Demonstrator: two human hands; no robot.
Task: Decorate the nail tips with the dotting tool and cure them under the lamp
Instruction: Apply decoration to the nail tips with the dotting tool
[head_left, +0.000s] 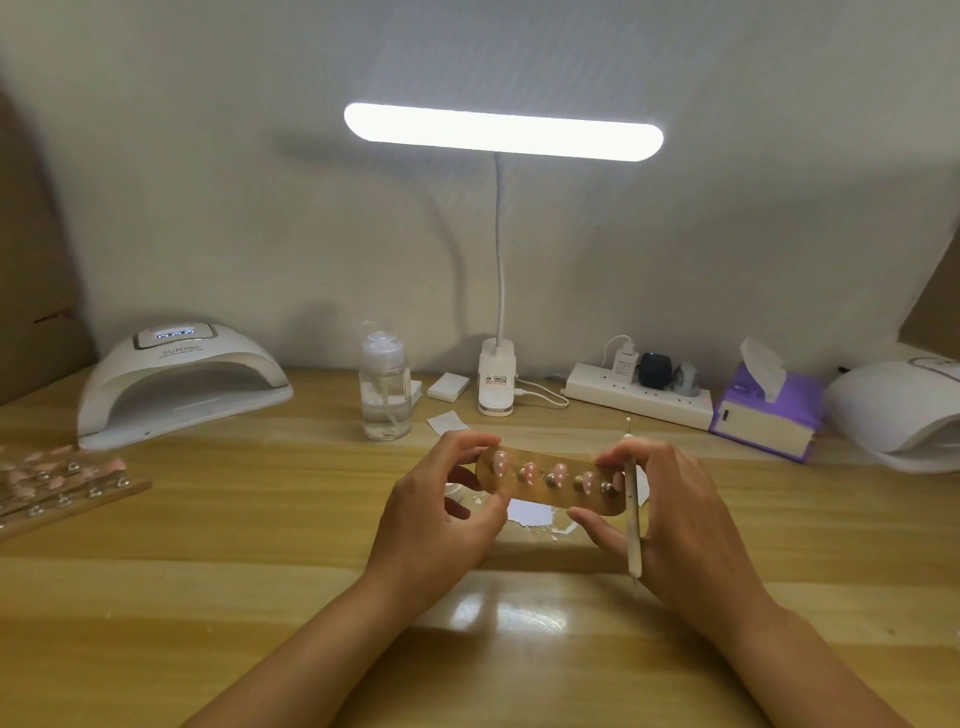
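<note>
Pink nail tips (558, 472), five by my count, stand on a tan wooden oval strip (550, 501) held above mid-desk. My left hand (431, 525) pinches its 9 o'clock end, my right hand (691, 519) its 3 o'clock end while clamping one slim white dotting tool (632, 519). That tool could swing and smear wet dots. Two white domed curing lamps (182, 384) sit at 10 and 3 o'clock

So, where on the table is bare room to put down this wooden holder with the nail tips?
Bare table: between the left hand and the racks, in front of the left curing lamp; also the near edge between the forearms. Crowded: the back, with pump bottle, desk lamp, power strip, tissue box.
</note>
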